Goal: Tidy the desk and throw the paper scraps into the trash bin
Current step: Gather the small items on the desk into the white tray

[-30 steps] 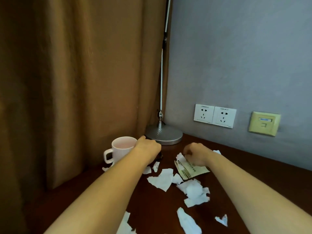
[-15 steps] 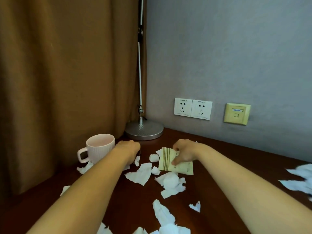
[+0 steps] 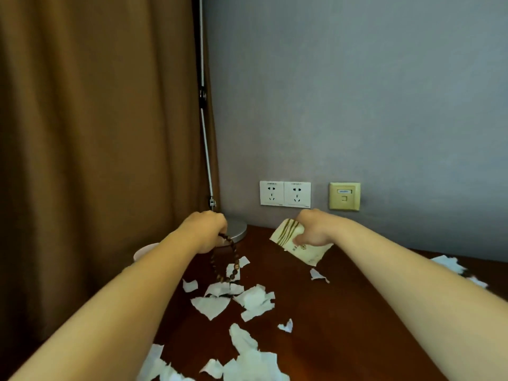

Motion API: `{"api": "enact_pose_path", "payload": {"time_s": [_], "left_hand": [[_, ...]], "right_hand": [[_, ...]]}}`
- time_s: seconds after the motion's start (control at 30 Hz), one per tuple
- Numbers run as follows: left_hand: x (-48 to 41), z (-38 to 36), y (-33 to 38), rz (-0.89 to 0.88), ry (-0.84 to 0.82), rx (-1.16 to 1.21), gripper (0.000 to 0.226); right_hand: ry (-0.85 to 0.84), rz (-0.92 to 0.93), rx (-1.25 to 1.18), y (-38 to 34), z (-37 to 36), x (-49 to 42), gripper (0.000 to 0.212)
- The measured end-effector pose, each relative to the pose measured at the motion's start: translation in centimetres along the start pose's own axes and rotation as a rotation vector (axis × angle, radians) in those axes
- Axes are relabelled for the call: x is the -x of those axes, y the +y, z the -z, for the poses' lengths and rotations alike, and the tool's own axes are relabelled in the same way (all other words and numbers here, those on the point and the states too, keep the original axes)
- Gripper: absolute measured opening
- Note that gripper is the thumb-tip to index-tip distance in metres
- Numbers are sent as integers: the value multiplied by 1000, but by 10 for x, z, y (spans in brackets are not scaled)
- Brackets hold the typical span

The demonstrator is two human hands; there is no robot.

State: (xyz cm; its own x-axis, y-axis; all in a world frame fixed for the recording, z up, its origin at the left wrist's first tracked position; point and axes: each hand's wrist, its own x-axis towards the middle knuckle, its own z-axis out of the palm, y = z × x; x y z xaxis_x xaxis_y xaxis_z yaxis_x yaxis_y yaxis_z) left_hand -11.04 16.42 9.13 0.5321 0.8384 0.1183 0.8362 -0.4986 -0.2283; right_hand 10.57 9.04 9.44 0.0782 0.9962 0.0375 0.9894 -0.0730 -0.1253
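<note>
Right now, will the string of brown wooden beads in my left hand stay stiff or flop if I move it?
Probably floppy: the string of brown wooden beads hangs limp from your left hand. It may swing and brush the torn white paper scraps below.

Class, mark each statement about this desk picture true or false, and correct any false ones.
1. The left hand holds a string of brown wooden beads. True.
2. The right hand is empty. False: it grips a cream paper packet with brown stripes.
3. Torn white paper scraps lie on the dark wooden desk. True.
4. The round silver lamp base stands at the desk's right end. False: it stands in the back corner beside the brown curtain.
</note>
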Motion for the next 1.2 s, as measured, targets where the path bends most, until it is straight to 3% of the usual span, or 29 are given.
{"api": "enact_pose_path", "payload": {"time_s": [0.2, 0.47, 0.57, 0.73, 0.83, 1.2], "left_hand": [[19, 61, 46, -89, 12, 36, 15], [40, 110, 128, -264, 76, 80, 15], [44, 120, 163, -344, 71, 85, 18], [43, 130, 223, -449, 53, 106, 22], [38, 133, 259, -506, 91, 179, 18], [-11, 138, 401, -620, 160, 679, 20]], "right_hand": [[44, -35, -9, 21, 38, 56, 41], [126, -87, -88, 65, 75, 127, 26], [134, -134, -57, 90, 79, 146, 11], [133, -233, -6, 133, 87, 183, 22], [145, -269, 18, 164, 94, 205, 12], [342, -506, -16, 305, 118, 285, 7]]}}
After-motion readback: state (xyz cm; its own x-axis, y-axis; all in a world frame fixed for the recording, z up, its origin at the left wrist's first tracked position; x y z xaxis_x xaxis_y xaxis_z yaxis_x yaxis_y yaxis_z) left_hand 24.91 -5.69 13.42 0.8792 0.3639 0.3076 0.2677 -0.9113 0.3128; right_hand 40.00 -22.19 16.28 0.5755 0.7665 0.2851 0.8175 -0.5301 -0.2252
